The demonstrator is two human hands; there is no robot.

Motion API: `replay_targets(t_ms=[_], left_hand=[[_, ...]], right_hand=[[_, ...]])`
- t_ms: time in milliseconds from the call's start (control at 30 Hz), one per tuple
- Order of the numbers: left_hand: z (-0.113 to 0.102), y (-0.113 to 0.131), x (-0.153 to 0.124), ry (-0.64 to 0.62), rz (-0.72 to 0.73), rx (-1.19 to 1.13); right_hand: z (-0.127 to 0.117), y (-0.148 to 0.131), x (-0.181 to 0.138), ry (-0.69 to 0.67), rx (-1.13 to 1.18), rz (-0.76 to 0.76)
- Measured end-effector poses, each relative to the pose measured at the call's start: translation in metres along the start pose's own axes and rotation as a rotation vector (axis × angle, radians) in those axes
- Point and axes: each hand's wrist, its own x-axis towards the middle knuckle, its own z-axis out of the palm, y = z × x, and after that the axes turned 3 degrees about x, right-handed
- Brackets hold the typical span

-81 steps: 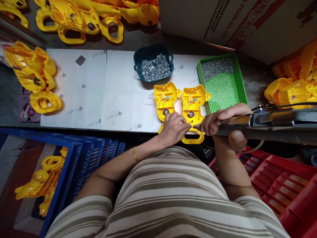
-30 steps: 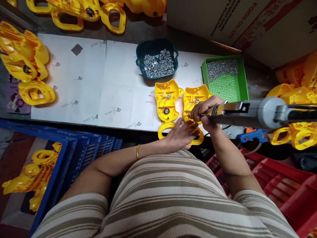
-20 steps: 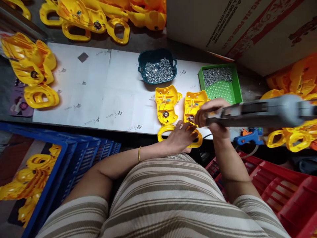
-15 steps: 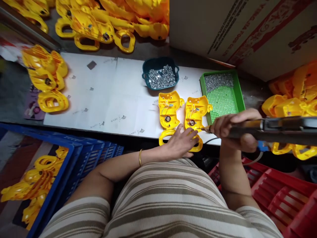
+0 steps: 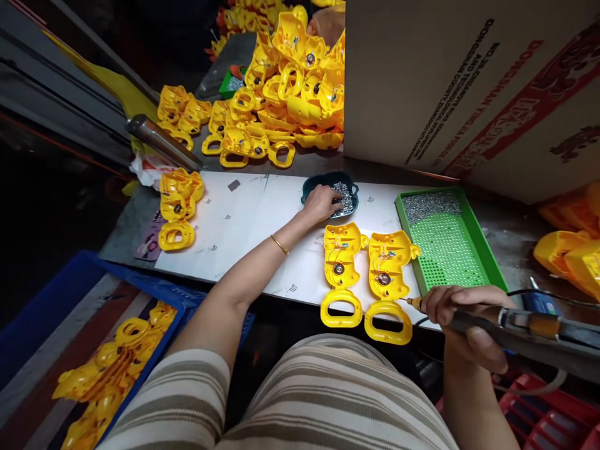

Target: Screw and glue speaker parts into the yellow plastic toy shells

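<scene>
Two yellow plastic toy halves point(image 5: 340, 270) point(image 5: 387, 277) lie side by side, insides up, on the white board point(image 5: 244, 231), their loop handles over its near edge. My left hand point(image 5: 322, 203) reaches into the dark teal bowl of small screws point(image 5: 344, 197), fingers curled down among them. Whether it has picked any up is hidden. My right hand point(image 5: 462, 319) is wrapped round an electric screwdriver point(image 5: 515, 326), whose tip points left, just right of the right toy half's handle.
A green tray point(image 5: 487, 262) with screws at its far end sits right of the toy halves. Yellow shells are piled at the back point(image 5: 281, 94), at the left point(image 5: 175, 203) and in a blue crate point(image 5: 117, 369). A large cardboard box point(image 5: 469, 94) stands behind; a red crate point(image 5: 548, 412) is lower right.
My left hand left the toy halves' handles and reached forward into the teal screw bowl. My right hand drew the screwdriver back to the right, off the right half. The view tilted up.
</scene>
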Motion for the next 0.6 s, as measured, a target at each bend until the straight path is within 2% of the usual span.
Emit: replay_targets(t_ms=[100,333,600], left_hand=[[0.005,-0.002,-0.001,0.008,-0.003,-0.037],[-0.003,-0.003,-0.008,0.117,-0.021,-0.232],[-0.006,-0.008,-0.014,0.175,-0.076,-0.430]], right_hand=[[-0.001,-0.003,-0.004,0.003,-0.011,0.044],[-0.003,-0.003,-0.002,-0.022,-0.013,-0.005],[0.003,-0.006,-0.009,-0.035,-0.009,0.006]])
